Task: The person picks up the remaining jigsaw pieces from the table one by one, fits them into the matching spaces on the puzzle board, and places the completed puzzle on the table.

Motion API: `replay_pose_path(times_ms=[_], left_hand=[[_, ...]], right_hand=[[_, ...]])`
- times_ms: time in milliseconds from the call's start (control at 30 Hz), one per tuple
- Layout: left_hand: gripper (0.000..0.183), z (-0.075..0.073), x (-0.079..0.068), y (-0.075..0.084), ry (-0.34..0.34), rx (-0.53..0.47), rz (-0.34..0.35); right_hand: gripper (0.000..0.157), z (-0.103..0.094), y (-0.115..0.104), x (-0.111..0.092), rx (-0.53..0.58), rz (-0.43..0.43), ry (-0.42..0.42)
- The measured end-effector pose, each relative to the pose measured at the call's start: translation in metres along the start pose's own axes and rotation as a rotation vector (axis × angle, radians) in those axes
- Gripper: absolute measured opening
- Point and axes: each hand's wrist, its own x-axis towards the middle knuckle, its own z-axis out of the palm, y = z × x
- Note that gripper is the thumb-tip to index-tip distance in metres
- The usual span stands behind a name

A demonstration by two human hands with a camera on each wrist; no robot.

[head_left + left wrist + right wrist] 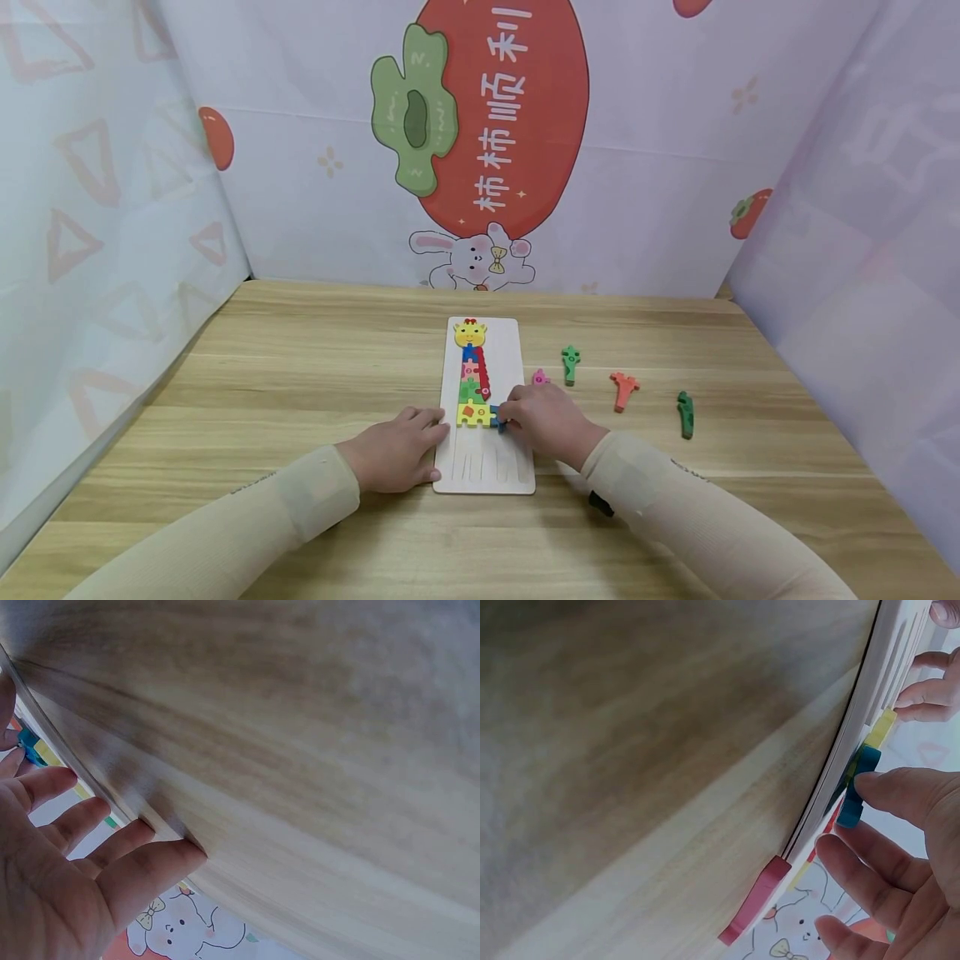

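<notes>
A pale wooden puzzle board (517,350) lies on the table with a giraffe partly assembled on it. Its yellow head (470,335) is at the far end; blue, pink and green neck pieces, a red strip (483,373) and a yellow body piece (474,415) run down from it. My right hand (551,423) pinches a blue puzzle piece (859,787) between thumb and fingers, up against the yellow piece's right side. On the board's left edge rests my left hand (397,450), its fingers spread along the rim in the left wrist view.
Right of the board lie a pink piece (541,377), a green piece (571,365), an orange piece (623,391) and a dark green piece (686,415). A dark piece (600,503) shows partly beneath the right forearm. Printed cloth walls (300,208) surround the wooden table (322,333).
</notes>
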Motion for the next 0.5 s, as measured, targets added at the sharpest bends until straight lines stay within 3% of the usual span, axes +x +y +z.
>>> replay_pose_path(times_ms=[500], left_hand=[[0.064,0.0005,0.0005,-0.0001,-0.001,0.009,0.004]], right_hand=[[0.02,0.0004,-0.0013,0.0009,-0.031,0.009,-0.047]])
